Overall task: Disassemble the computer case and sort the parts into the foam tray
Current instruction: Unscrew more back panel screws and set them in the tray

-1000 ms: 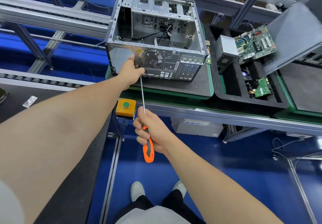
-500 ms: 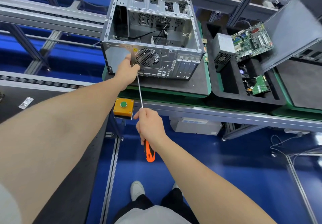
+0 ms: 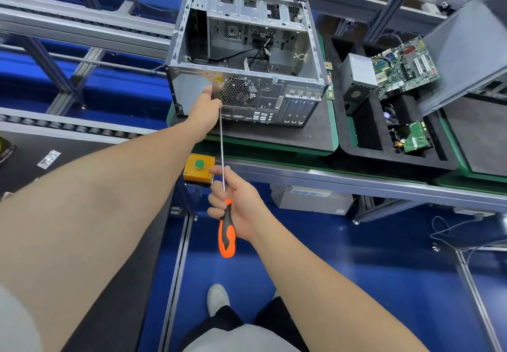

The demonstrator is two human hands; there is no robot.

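Note:
The open grey computer case (image 3: 274, 96) lies on a black mat, its rear panel facing me. My left hand (image 3: 204, 110) is at the rear panel beside the round fan grille, fingers curled at the tip of a long screwdriver (image 3: 222, 154). My right hand (image 3: 238, 206) grips the orange and black handle below the bench edge. The black foam tray (image 3: 356, 154) sits to the right of the case. It holds a grey power supply (image 3: 358, 80), a green motherboard (image 3: 403, 69) and a smaller green board (image 3: 415, 137).
A yellow box with a green button (image 3: 199, 166) hangs on the bench's front rail near my right hand. A grey side panel (image 3: 466, 50) leans at the far right. Roller conveyor rails (image 3: 82, 22) run to the left. Blue floor and my shoes lie below.
Both hands stay on the screwdriver at the rear panel. My right hand has shifted its hold on the handle, and the view has moved slightly.

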